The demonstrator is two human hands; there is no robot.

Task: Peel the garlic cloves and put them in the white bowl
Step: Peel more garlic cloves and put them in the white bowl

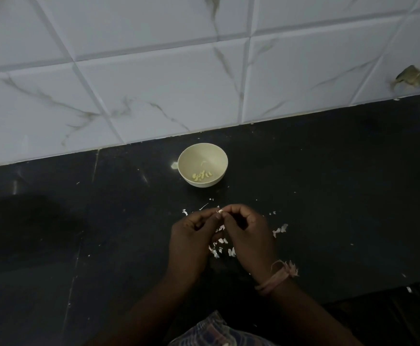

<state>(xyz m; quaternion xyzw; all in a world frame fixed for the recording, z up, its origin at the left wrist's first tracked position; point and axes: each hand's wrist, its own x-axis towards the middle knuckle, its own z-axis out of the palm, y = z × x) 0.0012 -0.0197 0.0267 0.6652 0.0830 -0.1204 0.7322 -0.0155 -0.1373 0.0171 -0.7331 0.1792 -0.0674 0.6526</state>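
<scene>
Between both sets of fingertips, a garlic clove (219, 211) is pinched above the dark counter (329, 196); the left hand (191, 233) and right hand (247, 231) curl round it, knuckles near touching. Beyond them sits the white bowl (202, 164) with peeled cloves (202, 175) inside. Skins (220, 248) litter the counter under the hands. Tiled wall (154, 83) behind.

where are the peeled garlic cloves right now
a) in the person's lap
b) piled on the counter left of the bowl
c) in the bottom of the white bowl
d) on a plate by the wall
c: a small cluster of peeled cloves lies in the bottom of the white bowl, which stands on the black counter beyond the hands.
</scene>
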